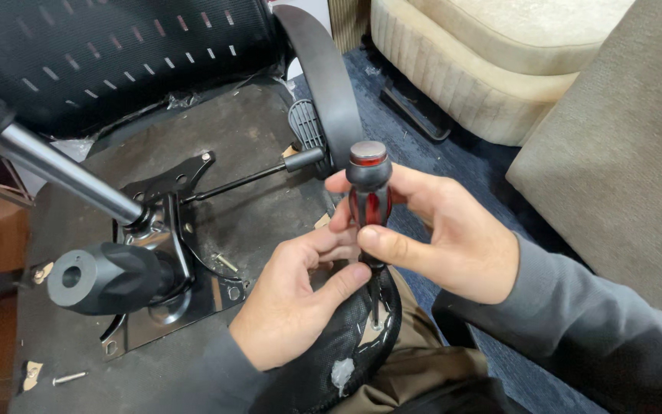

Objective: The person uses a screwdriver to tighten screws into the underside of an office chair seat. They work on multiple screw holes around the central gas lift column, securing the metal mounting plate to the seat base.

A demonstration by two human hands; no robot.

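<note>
An overturned black office chair lies before me, its seat underside (216, 138) facing up with a metal mechanism plate (158, 310) bolted to it. My right hand (438, 230) grips the red and black handle of a screwdriver (368, 180), held upright. Its shaft points down into the padded seat edge (362, 337) near my knee. My left hand (300, 295) pinches the shaft just below the handle and rests on the seat edge. The tip is partly hidden by my left thumb.
A chrome gas cylinder (55, 172) and a black lever knob (105, 276) stick out from the mechanism. An armrest (323, 77) curves up behind. A loose screw (69, 377) lies at the lower left. A cream sofa (492, 61) and grey cushion (622, 153) stand to the right.
</note>
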